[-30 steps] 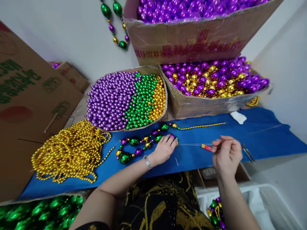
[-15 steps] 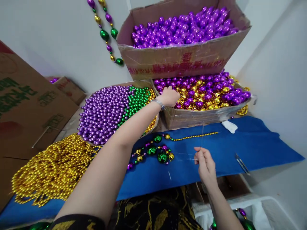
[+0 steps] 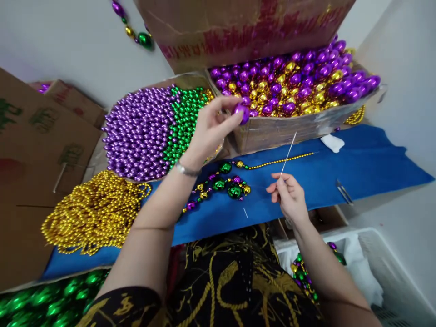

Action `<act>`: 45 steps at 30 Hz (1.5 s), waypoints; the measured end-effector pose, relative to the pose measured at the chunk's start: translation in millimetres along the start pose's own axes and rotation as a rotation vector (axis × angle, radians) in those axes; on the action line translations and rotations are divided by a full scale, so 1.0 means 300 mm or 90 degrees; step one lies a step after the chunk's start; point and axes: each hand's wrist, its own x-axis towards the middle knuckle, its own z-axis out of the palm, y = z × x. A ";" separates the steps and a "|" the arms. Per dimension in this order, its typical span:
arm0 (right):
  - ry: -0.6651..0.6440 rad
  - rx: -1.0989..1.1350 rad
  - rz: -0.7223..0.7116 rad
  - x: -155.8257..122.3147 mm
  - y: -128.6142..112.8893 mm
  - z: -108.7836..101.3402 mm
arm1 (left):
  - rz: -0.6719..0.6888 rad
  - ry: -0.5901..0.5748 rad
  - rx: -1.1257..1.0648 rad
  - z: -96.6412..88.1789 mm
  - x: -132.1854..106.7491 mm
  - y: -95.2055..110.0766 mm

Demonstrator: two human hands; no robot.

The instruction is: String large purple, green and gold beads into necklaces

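My left hand point(image 3: 209, 129) is raised above the table and pinches a large purple bead point(image 3: 242, 112) between thumb and fingers, close to the front edge of the box of purple and gold beads point(image 3: 293, 86). Lower down, my right hand point(image 3: 288, 195) is closed on a long thin needle point(image 3: 288, 154) that points up and to the right. Between the hands, a partly strung necklace of green, purple and gold beads point(image 3: 221, 186) lies on the blue cloth point(image 3: 357, 168), with a thin gold bead strand point(image 3: 282, 160) trailing right.
A shallow box of small purple, green and gold beads point(image 3: 153, 129) sits left of centre, a heap of gold bead strands point(image 3: 91, 213) at the left. Cardboard boxes point(image 3: 37, 145) stand far left. Scissors point(image 3: 343, 191) lie on the cloth. A white basket point(image 3: 381, 272) holds finished necklaces.
My left hand went from the necklace to the purple and gold bead box and has come back up holding a purple bead. My right hand has tilted the needle upward.
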 end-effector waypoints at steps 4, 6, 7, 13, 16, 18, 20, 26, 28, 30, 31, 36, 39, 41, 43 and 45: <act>-0.075 -0.110 -0.025 -0.027 -0.003 0.018 | -0.290 0.111 -0.283 -0.001 -0.302 -0.025; -0.136 -0.228 -0.064 -0.044 -0.013 0.026 | -0.400 0.166 -0.380 0.002 -0.395 -0.061; -0.164 -0.295 -0.094 -0.054 -0.017 0.031 | -0.436 0.190 -0.419 0.001 -0.425 -0.079; -0.213 -0.476 -0.318 -0.096 -0.005 0.071 | -0.475 0.291 -0.514 -0.025 -0.482 -0.121; -0.212 -0.498 -0.352 -0.094 0.016 0.080 | -0.462 0.287 -0.506 -0.040 -0.485 -0.113; -0.211 -0.511 -0.362 -0.090 0.025 0.078 | -0.458 0.270 -0.495 -0.048 -0.486 -0.106; -0.212 -0.525 -0.376 -0.088 0.031 0.073 | -0.450 0.247 -0.485 -0.053 -0.488 -0.101; -0.171 -0.620 -0.438 -0.085 0.050 0.067 | -0.342 0.197 -0.338 -0.037 -0.506 -0.089; -0.155 -0.625 -0.457 -0.081 0.054 0.073 | -0.325 0.184 -0.309 -0.027 -0.510 -0.086; -0.161 -0.599 -0.454 -0.078 0.055 0.080 | -0.343 0.178 -0.323 -0.020 -0.512 -0.085; -0.168 -0.586 -0.447 -0.076 0.054 0.084 | -0.357 0.176 -0.335 -0.016 -0.514 -0.086; -0.156 -0.575 -0.442 -0.070 0.053 0.099 | -0.357 0.124 -0.322 0.000 -0.534 -0.094; -0.139 -0.579 -0.461 -0.066 0.055 0.099 | -0.284 0.086 -0.187 -0.042 -0.524 -0.096; -0.135 -0.575 -0.464 -0.062 0.058 0.091 | -0.199 0.101 0.027 -0.112 -0.494 -0.099; -0.116 -0.573 -0.461 -0.058 0.061 0.080 | -0.111 0.103 0.308 -0.201 -0.451 -0.108; -0.099 -0.578 -0.456 -0.055 0.066 0.072 | -0.070 0.031 0.535 -0.282 -0.408 -0.124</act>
